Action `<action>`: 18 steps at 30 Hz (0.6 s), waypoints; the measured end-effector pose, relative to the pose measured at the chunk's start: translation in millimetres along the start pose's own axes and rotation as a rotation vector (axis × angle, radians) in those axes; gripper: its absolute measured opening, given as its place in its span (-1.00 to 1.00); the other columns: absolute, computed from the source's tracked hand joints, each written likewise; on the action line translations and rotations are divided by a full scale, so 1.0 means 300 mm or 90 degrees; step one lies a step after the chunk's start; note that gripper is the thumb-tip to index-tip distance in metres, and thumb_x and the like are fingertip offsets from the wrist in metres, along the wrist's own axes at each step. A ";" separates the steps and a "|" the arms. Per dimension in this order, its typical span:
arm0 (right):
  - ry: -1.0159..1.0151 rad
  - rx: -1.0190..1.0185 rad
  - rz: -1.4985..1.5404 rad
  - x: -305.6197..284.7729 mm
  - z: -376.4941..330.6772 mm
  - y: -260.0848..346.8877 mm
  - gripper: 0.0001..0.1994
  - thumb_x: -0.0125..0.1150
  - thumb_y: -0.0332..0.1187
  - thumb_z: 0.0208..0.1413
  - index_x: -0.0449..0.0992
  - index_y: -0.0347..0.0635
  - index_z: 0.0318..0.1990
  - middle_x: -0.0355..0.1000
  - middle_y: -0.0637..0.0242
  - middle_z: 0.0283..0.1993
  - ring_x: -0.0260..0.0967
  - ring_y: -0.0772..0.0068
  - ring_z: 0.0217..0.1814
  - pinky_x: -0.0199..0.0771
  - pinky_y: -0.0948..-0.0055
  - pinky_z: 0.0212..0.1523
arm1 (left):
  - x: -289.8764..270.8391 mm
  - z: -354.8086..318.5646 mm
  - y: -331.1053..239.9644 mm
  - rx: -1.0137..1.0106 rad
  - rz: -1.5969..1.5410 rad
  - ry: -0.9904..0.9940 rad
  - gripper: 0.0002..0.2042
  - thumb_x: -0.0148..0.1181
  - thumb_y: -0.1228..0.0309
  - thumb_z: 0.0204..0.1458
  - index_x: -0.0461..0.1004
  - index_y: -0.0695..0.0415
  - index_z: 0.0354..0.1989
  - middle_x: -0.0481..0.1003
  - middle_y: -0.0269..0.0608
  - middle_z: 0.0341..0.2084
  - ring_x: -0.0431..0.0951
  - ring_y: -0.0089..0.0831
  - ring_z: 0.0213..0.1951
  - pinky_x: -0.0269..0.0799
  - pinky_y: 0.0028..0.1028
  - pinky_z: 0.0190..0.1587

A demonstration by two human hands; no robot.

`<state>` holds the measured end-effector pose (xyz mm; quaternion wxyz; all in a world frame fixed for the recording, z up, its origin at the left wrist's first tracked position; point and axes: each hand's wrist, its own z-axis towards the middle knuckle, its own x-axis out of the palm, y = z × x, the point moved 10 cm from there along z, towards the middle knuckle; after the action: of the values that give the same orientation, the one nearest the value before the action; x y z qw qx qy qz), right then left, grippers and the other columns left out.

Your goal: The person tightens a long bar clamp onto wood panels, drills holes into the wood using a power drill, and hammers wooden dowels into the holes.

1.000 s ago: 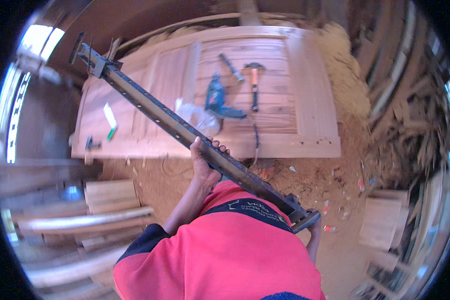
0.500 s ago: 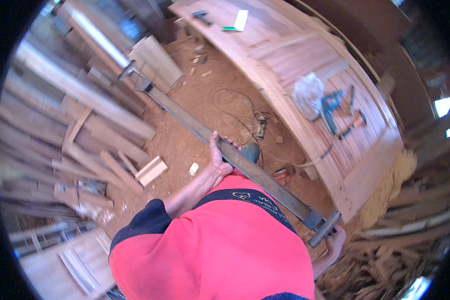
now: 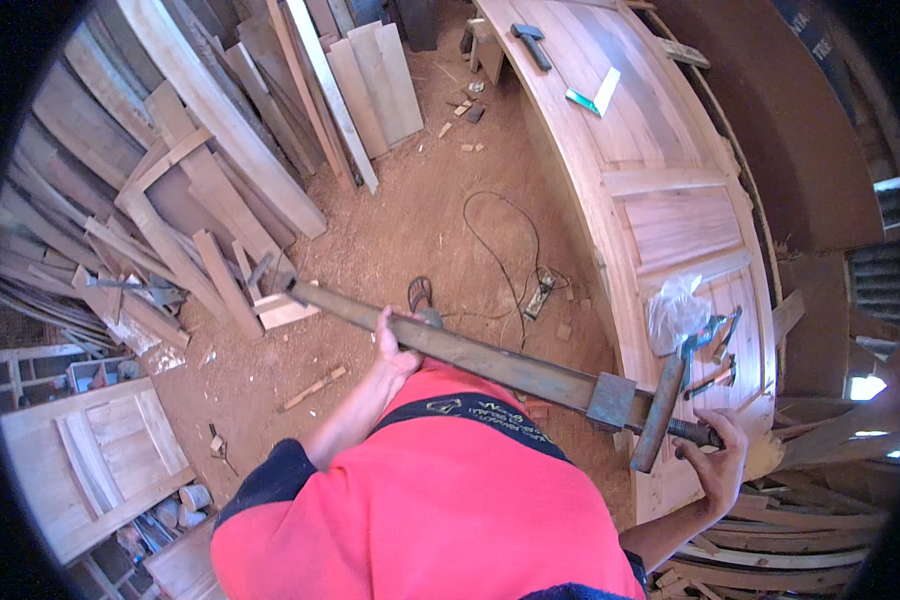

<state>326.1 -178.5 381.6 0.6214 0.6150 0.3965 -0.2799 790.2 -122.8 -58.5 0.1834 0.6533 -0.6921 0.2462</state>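
A long metal bar clamp [image 3: 490, 365] lies slantwise across my front, its far end at the left and its screw end at the right. My left hand [image 3: 397, 350] is wrapped round the bar from below, thumb on the near side. At the other end my right hand [image 3: 718, 460] has its fingers curled on the tip of the threaded screw [image 3: 692, 432], just beyond the thick cross handle [image 3: 660, 415]. A square metal block [image 3: 611, 401] sits on the bar beside that handle. The sliding jaw [image 3: 261, 270] is at the far left end.
A panelled wooden door [image 3: 660, 180] lies at my right, with a hammer [image 3: 532, 46], a try square [image 3: 595, 97], a plastic bag [image 3: 678, 315] and a power drill [image 3: 705, 335] on it. Boards [image 3: 210, 130] lean at the left. A cable [image 3: 520, 215] crosses the dusty floor.
The clamp's far end has swung left and toward me. My right hand has moved outward to the screw's tip, and more screw shows. My view has turned.
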 end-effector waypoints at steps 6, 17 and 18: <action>-0.037 -0.144 0.040 0.070 0.436 0.408 -0.54 0.60 -0.47 -0.21 0.54 -0.28 -0.09 0.47 0.20 -0.22 0.46 0.28 -0.17 0.45 0.41 -0.15 | 0.060 0.184 -0.315 -0.018 -0.060 -0.101 -0.52 0.11 -0.11 0.09 0.48 0.16 -0.30 0.53 -0.05 -0.38 0.53 -0.08 -0.20 0.43 0.05 0.08; -0.010 -0.103 0.136 0.101 0.887 0.748 -0.28 0.56 0.04 -0.13 0.51 -0.36 0.05 0.47 0.28 -0.23 0.39 0.45 -0.25 0.38 0.48 -0.17 | 0.410 0.263 -0.546 -0.060 -0.145 -0.148 -0.48 -0.06 -0.11 0.17 0.35 0.20 -0.16 0.48 -0.02 -0.26 0.51 -0.03 -0.14 0.37 0.14 0.15; -0.082 -0.137 0.108 0.089 0.915 0.777 -0.25 0.51 0.14 -0.12 0.52 -0.38 0.01 0.46 0.28 -0.25 0.39 0.45 -0.26 0.36 0.47 -0.22 | 0.426 0.297 -0.566 -0.065 -0.140 -0.160 -0.49 -0.05 -0.10 0.15 0.40 0.21 -0.16 0.50 -0.01 -0.25 0.51 -0.03 -0.13 0.37 0.14 0.15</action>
<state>575.8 -425.3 466.0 0.7290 0.5571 0.3306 -0.2212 954.9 -282.7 -40.1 0.1540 0.7404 -0.6458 0.1054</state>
